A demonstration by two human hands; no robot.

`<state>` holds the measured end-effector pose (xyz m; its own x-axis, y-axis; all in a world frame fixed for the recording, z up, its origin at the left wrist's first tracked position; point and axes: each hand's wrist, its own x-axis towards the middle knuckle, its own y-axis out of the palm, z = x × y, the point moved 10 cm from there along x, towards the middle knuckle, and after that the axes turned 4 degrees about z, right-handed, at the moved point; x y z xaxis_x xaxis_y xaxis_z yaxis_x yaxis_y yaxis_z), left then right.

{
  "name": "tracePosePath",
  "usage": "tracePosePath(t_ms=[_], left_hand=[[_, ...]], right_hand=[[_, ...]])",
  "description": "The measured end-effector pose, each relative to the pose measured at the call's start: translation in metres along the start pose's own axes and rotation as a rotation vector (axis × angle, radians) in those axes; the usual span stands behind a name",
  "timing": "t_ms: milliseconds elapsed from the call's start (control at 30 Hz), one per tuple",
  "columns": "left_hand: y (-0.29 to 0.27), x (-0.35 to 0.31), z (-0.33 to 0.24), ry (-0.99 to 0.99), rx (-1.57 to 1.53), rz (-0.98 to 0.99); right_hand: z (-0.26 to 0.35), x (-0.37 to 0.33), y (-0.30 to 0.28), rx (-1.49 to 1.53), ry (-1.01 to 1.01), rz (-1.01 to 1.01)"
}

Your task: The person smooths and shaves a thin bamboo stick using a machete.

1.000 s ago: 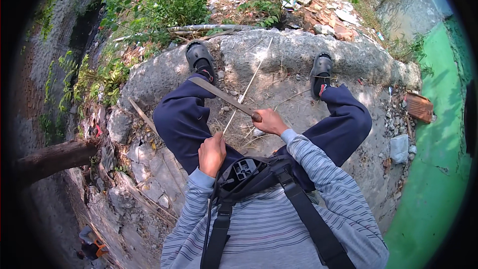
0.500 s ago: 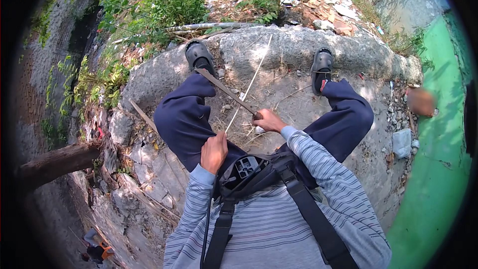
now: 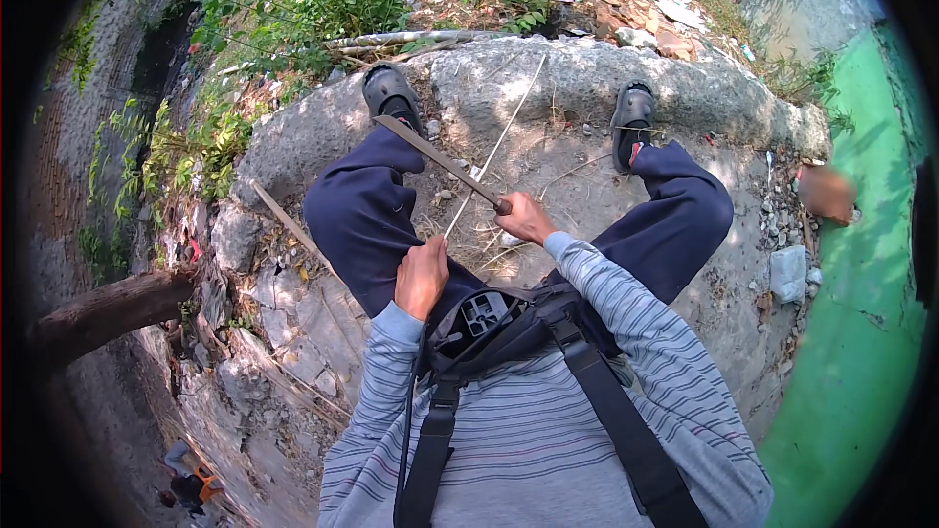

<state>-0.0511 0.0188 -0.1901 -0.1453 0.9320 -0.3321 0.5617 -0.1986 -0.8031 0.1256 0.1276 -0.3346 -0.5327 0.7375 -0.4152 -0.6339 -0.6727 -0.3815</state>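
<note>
Your left hand is curled closed, back of the hand up, with the near end of a thin pale strip held in it; the fingertips are tucked out of sight. The strip runs forward and to the right from that hand, passing just left of your right hand, and its far tip lies over the stone ledge ahead of both. Your right hand is wrapped tight around the handle of a knife, its blade pointing forward and left. The blade crosses the strip just ahead of your right hand; you cannot tell from here whether its edge presses in.

Your left shoe is ahead of your left hand, near the knife's tip, and your right shoe is ahead and to the right of your right hand. The pouch at your waist is behind and between your hands. Well left of your left hand is a log; well right of your right hand, a green floor.
</note>
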Motion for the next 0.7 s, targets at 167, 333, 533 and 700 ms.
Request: tracePosePath(t_ms=[167,333,533,700], left_hand=[[0.002,0.002,0.005,-0.026,0.052,0.005],[-0.001,0.005,0.003,0.041,-0.012,-0.023],[0.006,0.01,0.004,0.019,0.033,0.014],[0.002,0.011,0.005,0.009,0.011,-0.002]], right_hand=[[0.0,0.005,-0.003,-0.001,0.039,-0.06],[0.006,0.007,-0.001,0.002,0.012,-0.01],[-0.008,0.017,-0.012,-0.115,0.078,-0.09],[0.002,0.019,-0.011,-0.122,0.066,-0.092]])
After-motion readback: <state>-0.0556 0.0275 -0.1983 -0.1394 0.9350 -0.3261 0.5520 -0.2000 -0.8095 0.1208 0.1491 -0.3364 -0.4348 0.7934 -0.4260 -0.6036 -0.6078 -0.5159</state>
